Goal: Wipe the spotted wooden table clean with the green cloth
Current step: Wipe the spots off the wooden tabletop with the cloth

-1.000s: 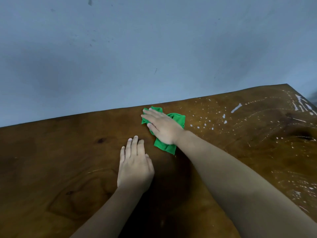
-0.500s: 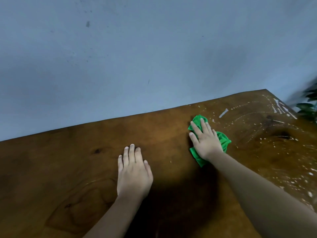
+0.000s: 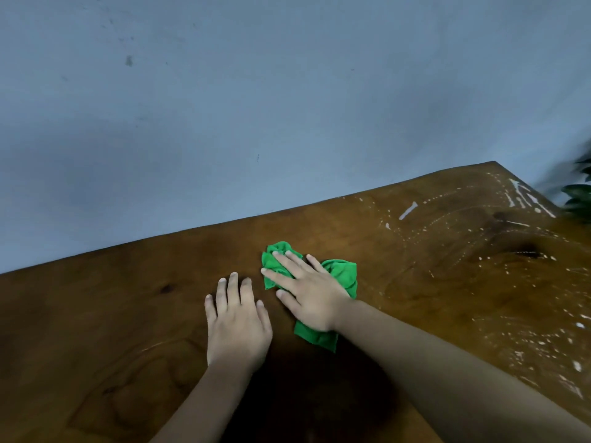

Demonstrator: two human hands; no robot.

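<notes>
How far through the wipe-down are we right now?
Done: the left and middle of the brown wooden table show no spots. In hand: the right hand presses the crumpled green cloth flat mid-table; the left hand rests flat beside it. Left: white splatter spots across the right end.

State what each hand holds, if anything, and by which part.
The right hand presses flat on the middle of the green cloth, pinning it to the table. The left hand lies flat, holding nothing.

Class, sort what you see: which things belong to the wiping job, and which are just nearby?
Part of the job:
green cloth
wooden table
white spots
right hand
left hand

Just nearby:
plant leaves
blue wall
</notes>
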